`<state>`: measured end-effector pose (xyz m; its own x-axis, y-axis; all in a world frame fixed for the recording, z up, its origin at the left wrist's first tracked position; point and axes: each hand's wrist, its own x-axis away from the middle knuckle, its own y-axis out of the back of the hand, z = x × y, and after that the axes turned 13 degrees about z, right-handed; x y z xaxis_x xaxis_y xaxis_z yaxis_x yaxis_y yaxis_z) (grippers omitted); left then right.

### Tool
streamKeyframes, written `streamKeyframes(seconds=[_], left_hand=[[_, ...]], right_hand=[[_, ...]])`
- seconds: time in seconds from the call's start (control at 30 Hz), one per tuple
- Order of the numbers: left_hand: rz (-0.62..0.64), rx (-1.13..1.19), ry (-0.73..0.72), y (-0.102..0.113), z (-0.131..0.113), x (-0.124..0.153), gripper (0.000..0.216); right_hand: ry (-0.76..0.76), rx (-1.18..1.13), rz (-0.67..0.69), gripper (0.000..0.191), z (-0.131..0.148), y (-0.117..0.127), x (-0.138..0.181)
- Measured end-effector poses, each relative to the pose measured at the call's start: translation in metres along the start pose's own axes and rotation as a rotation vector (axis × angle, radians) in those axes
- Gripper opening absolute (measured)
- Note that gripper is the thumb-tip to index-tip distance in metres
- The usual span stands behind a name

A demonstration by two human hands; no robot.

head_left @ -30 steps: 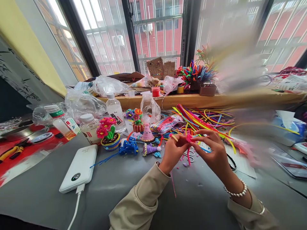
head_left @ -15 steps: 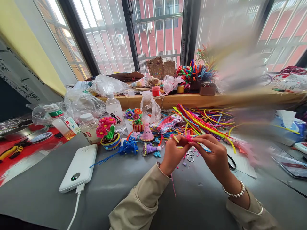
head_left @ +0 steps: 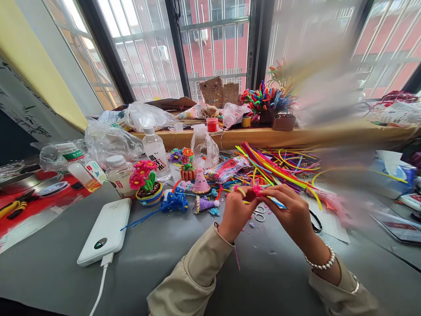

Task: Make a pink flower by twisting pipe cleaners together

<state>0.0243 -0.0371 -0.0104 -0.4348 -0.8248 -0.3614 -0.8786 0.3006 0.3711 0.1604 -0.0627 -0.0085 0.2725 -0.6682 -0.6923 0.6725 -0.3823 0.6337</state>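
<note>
One pink fuzzy piece [head_left: 257, 189] sits pinched between the fingertips of the left hand [head_left: 238, 211] and right hand [head_left: 291, 211], held up over the grey table [head_left: 263, 281], wrists angled inward; the grip hides much of its shape. Behind, the scissors [head_left: 260, 217] show mainly handles, beige sleeves [head_left: 194, 267] leave the bottom edge, and pale blur [head_left: 342, 131] smears the right side

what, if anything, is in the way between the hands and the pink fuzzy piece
Nothing visible: the left hand and right hand already pinch the pink fuzzy piece at their fingertips. The scissors show in the gap below the fingers, but not between the hands and the piece.
</note>
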Motion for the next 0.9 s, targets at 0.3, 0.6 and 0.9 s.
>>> streamKeyframes(seconds=[0.3,0.6,0.9], left_hand=[[0.050,-0.142,-0.059,0.002,0.001,0.001,0.018],[0.111,0.017,-0.059,0.003,-0.004,0.000,0.021],[0.137,0.214,0.032,0.003,-0.005,0.000,0.025]], right_hand=[[0.046,0.020,0.041,0.009,0.001,0.004,-0.001],[0.050,-0.015,0.054,0.010,0.002,0.011,-0.004],[0.088,0.037,0.070,0.009,0.002,0.014,-0.006]])
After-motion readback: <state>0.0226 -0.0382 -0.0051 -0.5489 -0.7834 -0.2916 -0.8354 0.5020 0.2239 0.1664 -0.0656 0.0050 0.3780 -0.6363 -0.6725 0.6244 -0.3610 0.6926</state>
